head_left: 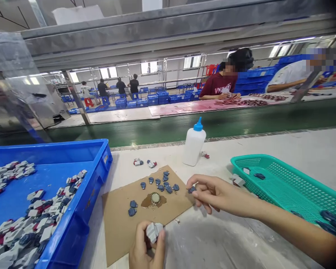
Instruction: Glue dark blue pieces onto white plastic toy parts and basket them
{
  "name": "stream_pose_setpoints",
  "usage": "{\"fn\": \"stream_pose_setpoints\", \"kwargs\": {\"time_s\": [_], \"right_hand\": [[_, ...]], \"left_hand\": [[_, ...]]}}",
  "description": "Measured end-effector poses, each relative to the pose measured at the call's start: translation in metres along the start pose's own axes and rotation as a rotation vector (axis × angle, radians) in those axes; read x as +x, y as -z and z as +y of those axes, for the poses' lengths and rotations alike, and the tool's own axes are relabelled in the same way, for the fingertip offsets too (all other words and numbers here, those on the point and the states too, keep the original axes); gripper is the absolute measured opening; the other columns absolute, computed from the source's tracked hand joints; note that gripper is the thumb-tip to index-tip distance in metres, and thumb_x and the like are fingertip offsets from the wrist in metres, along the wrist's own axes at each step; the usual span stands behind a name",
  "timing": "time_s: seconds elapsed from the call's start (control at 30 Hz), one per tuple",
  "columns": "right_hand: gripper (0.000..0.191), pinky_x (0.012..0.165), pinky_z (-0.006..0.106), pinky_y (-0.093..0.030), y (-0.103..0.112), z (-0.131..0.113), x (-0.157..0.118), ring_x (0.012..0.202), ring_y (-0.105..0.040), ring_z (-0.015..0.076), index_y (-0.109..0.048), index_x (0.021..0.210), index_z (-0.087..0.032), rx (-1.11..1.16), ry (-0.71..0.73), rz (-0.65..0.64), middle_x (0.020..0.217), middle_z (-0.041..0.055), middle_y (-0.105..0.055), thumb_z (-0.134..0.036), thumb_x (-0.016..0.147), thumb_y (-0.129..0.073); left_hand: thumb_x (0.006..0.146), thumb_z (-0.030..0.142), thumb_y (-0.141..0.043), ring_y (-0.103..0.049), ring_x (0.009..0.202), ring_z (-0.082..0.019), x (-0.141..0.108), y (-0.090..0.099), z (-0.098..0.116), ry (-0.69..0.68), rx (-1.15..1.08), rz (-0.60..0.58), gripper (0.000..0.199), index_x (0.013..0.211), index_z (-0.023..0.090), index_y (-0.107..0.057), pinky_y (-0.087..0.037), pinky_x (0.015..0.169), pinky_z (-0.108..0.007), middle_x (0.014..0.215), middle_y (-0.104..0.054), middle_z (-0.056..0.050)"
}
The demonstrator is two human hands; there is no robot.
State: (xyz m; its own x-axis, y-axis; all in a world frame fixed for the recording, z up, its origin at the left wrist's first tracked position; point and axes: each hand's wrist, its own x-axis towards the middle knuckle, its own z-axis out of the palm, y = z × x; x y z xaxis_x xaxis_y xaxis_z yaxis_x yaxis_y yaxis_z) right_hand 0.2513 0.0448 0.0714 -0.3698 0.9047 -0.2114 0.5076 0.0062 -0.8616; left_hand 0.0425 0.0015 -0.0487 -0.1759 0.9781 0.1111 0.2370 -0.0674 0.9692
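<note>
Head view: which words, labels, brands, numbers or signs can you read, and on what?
Maroon shirt: "V" first; its other white letters are too blurred.
Held grey piece, white bottle, brown cardboard: no readable text.
Background blue crates: any markings are too small.

the left hand (147, 248) runs out past the bottom edge, covering part of the grey piece (153, 231). the right hand (212, 190) hides some of the small dark blue piece (192, 189); its finer shape is too small to tell. the blue tray (85, 209) is cut off left and below, the green basket (285, 186) on the right. two co-workers' heads are blurred.
</note>
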Motion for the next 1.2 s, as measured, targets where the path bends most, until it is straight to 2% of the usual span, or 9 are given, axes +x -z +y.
{"fn": "stream_pose_setpoints", "kwargs": {"time_s": [0.07, 0.17, 0.3, 0.47, 0.6, 0.83, 0.97, 1.1, 1.2], "right_hand": [[0.025, 0.051, 0.022, -0.040, -0.008, -0.001, 0.007, 0.056, -0.052, 0.0113, -0.044, 0.089, -0.018, -0.035, 0.026, -0.022, 0.068, 0.0005, -0.054, -0.043, 0.086, -0.040], [0.025, 0.053, 0.024, -0.037, -0.023, -0.002, 0.024, 0.056, -0.048, 0.0120, -0.043, 0.079, -0.018, -0.256, 0.097, 0.031, 0.063, -0.0005, -0.050, -0.040, 0.088, -0.036], [0.017, 0.056, 0.025, -0.034, -0.039, -0.002, 0.052, 0.066, -0.050, 0.0145, -0.045, 0.097, -0.020, -0.549, 0.185, 0.115, 0.080, 0.0025, -0.055, -0.031, 0.088, -0.037], [0.007, 0.051, 0.022, -0.030, -0.045, -0.003, 0.077, 0.056, -0.045, 0.0118, -0.051, 0.080, -0.017, -0.589, 0.251, 0.003, 0.060, -0.0022, -0.049, -0.024, 0.079, -0.052], [0.013, 0.050, 0.021, -0.030, -0.047, 0.000, 0.088, 0.053, -0.044, 0.0106, -0.054, 0.078, -0.016, -0.568, 0.260, -0.017, 0.055, -0.0038, -0.047, -0.028, 0.075, -0.059], [0.017, 0.052, 0.022, -0.033, -0.048, 0.007, 0.096, 0.055, -0.046, 0.0108, -0.058, 0.088, -0.016, -0.545, 0.280, 0.019, 0.057, -0.0027, -0.049, -0.031, 0.080, -0.053], [0.019, 0.057, 0.023, -0.037, -0.045, 0.004, 0.089, 0.062, -0.052, 0.0123, -0.059, 0.097, -0.018, -0.562, 0.307, -0.029, 0.071, 0.0007, -0.059, -0.025, 0.083, -0.046], [0.023, 0.071, 0.024, -0.041, -0.047, -0.003, 0.082, 0.084, -0.055, 0.0144, -0.054, 0.102, -0.019, -0.806, 0.350, -0.073, 0.095, 0.0034, -0.060, -0.016, 0.085, -0.038], [0.022, 0.064, 0.024, -0.041, -0.051, -0.009, 0.082, 0.080, -0.057, 0.0151, -0.053, 0.100, -0.016, -1.010, 0.332, -0.108, 0.092, 0.0052, -0.060, -0.014, 0.086, -0.037]], "left_hand": [[0.074, 0.053, -0.051, -0.051, 0.061, -0.014, 0.001, 0.002, 0.000, 0.020, -0.014, -0.057, 0.036, 0.081, 0.018, -0.052, -0.036, 0.056, -0.022, 0.068, -0.057, -0.002], [0.075, 0.053, -0.051, -0.050, 0.061, -0.014, 0.003, 0.004, 0.002, 0.049, -0.026, -0.105, 0.036, 0.082, 0.018, -0.052, -0.035, 0.058, -0.023, 0.068, -0.056, -0.002], [0.076, 0.053, -0.049, -0.048, 0.061, -0.014, 0.003, 0.006, 0.005, 0.037, -0.035, -0.115, 0.037, 0.084, 0.017, -0.051, -0.034, 0.058, -0.023, 0.068, -0.054, -0.001], [0.078, 0.053, -0.046, -0.049, 0.063, -0.015, 0.004, 0.006, 0.006, 0.052, 0.000, -0.144, 0.036, 0.084, 0.018, -0.049, -0.034, 0.058, -0.024, 0.071, -0.056, -0.003], [0.079, 0.051, -0.045, -0.050, 0.064, -0.016, 0.004, 0.006, 0.006, 0.035, 0.016, -0.150, 0.033, 0.085, 0.018, -0.047, -0.035, 0.058, -0.024, 0.071, -0.055, -0.003], [0.080, 0.047, -0.044, -0.048, 0.058, -0.014, 0.005, 0.007, 0.007, 0.013, 0.009, -0.150, 0.029, 0.084, 0.019, -0.047, -0.035, 0.056, -0.023, 0.066, -0.052, 0.000], [0.080, 0.046, -0.045, -0.048, 0.057, -0.013, 0.005, 0.007, 0.009, 0.013, 0.002, -0.157, 0.027, 0.082, 0.019, -0.047, -0.035, 0.056, -0.022, 0.064, -0.050, 0.001], [0.080, 0.045, -0.044, -0.047, 0.057, -0.012, 0.006, 0.008, 0.012, 0.018, 0.001, -0.171, 0.025, 0.083, 0.019, -0.045, -0.036, 0.055, -0.021, 0.064, -0.050, 0.001], [0.080, 0.044, -0.045, -0.047, 0.057, -0.011, 0.005, 0.008, 0.012, 0.017, 0.004, -0.167, 0.025, 0.083, 0.019, -0.045, -0.036, 0.055, -0.020, 0.065, -0.050, 0.001]]}}
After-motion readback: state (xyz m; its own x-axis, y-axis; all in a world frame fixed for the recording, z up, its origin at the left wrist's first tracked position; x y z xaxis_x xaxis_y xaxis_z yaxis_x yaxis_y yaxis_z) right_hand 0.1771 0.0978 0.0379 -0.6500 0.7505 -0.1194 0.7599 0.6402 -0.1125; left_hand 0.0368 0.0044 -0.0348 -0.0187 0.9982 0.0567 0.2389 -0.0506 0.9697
